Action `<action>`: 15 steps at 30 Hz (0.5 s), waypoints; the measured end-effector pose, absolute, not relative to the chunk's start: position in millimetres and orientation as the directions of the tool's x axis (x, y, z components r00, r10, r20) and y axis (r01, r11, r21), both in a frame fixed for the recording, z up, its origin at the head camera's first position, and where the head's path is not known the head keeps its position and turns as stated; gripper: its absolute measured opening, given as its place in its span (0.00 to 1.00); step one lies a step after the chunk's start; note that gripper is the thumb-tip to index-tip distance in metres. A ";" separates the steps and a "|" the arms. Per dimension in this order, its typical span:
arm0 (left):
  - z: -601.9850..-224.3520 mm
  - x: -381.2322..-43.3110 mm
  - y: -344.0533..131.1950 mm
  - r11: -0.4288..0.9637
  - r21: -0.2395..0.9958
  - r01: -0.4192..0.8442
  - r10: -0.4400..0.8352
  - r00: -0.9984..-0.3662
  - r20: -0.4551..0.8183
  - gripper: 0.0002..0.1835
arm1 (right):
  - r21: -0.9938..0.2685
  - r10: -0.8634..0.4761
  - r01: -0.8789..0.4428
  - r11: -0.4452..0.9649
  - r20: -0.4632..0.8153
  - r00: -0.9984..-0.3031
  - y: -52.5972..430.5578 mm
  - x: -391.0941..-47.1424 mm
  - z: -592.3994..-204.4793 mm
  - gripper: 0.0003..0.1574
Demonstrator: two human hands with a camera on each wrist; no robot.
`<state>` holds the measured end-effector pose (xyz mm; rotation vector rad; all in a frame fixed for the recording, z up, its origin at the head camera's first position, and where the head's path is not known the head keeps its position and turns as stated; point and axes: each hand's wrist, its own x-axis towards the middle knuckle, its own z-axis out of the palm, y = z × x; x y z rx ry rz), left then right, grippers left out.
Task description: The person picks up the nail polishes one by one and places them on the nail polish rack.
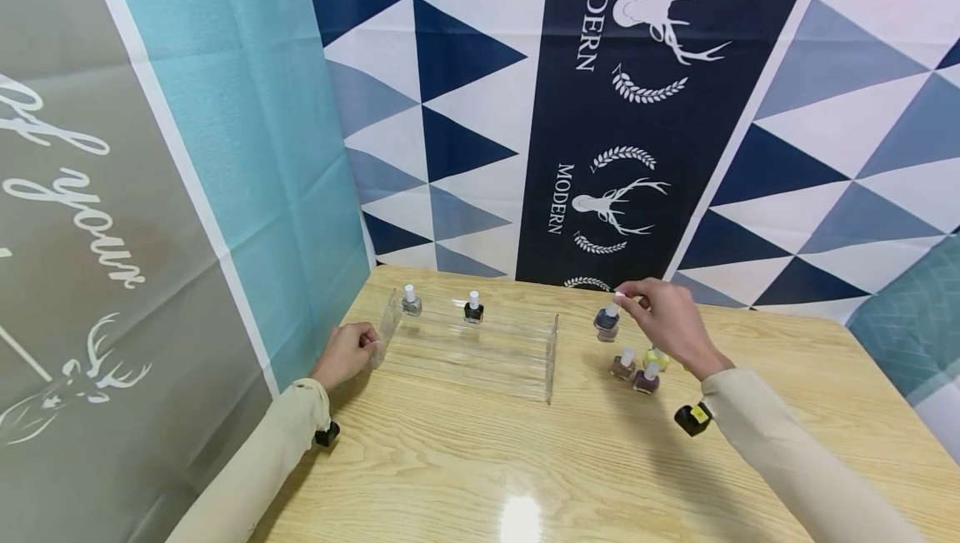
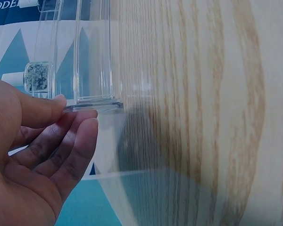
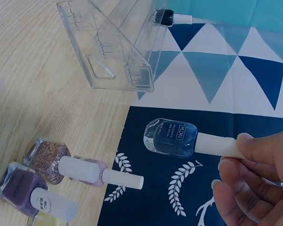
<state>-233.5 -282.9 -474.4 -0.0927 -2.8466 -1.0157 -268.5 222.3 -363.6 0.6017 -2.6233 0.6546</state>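
Note:
In the head view my right hand point(image 1: 670, 322) pinches a dark blue nail polish bottle point(image 1: 606, 318) by its white cap. The right wrist view has this bottle point(image 3: 172, 137) lying sideways in the picture, its cap between thumb and fingers. At the left, my left hand point(image 1: 348, 354) grips the end panel of a clear acrylic tiered rack point(image 1: 480, 360); thumb and fingertips meet at the panel's edge point(image 2: 92, 106). On the rack's back tier stand a silver glitter nail polish point(image 1: 411, 303) and a black one point(image 1: 473, 311), both white-capped.
Below my right hand, a brown glitter bottle point(image 1: 622, 366), a purple bottle point(image 1: 647, 380) and a yellow bottle point(image 1: 656, 359) stand close together on the wooden table point(image 1: 450, 460). A pale pink bottle point(image 3: 92, 172) also shows in the right wrist view. Patterned cloth point(image 1: 465, 110) hangs behind the table.

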 end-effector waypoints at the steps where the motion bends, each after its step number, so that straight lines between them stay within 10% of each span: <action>1: -474.5 -233.6 -283.2 0.774 0.625 0.097 0.018 -0.991 0.132 0.07 | -0.353 -0.313 -0.486 0.799 0.445 -0.839 220.9 -269.2 -363.4 0.10; 15: -475.3 -233.6 -285.0 0.772 0.625 0.114 0.029 -0.989 0.145 0.07 | -0.363 -0.326 -0.502 0.785 0.447 -0.833 200.2 -275.5 -359.2 0.10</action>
